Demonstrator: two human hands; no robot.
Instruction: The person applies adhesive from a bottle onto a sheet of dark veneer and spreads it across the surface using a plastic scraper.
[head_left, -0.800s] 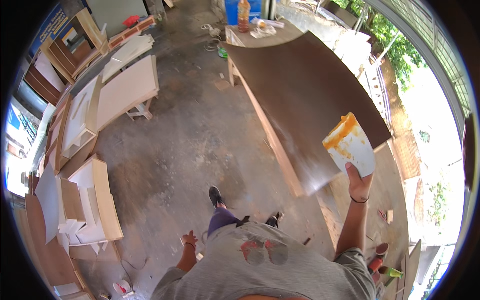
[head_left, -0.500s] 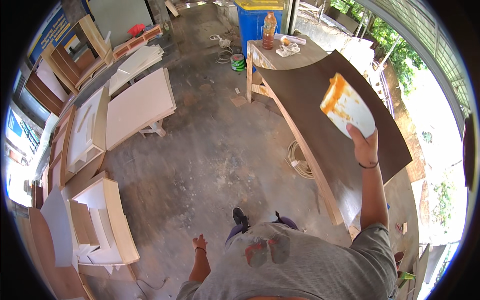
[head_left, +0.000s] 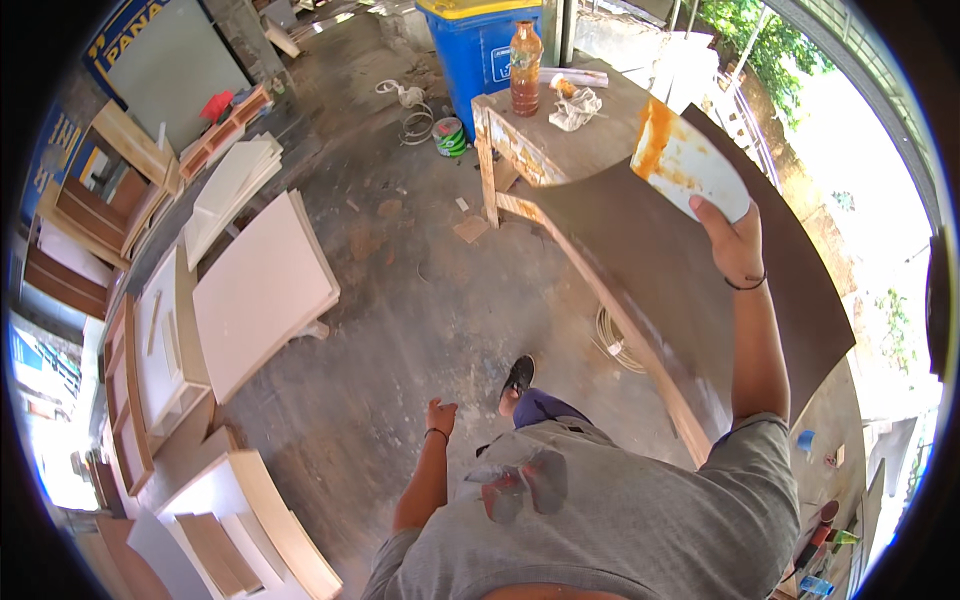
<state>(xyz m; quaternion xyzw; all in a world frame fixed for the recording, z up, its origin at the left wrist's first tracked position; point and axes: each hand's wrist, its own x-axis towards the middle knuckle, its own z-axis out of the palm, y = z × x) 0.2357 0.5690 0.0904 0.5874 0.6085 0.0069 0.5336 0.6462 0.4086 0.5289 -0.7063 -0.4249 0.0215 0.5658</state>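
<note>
1. Watching from my remote seat, I see my right grip closed on the near end of a curved white sheet-like scraper, the thumb lying across its face.
2. Thick orange paste coats the scraper's far edge, with thinner smears lower down. I see it in front of a wide dark brown sheet; how high above it, I cannot tell.
3. My left grip hangs over the grey concrete floor, fingers loosely bent; I cannot tell how far closed it is.
4. Beyond the brown sheet's far end, the paste-stained wooden surface carries a clear plastic bottle with reddish-brown contents and a crumpled white cloth.
5. Behind that surface stands a blue bin with a yellow lid; a round green tin sits near it.
6. Well off to my left lie stacked flat pale panels.
</note>
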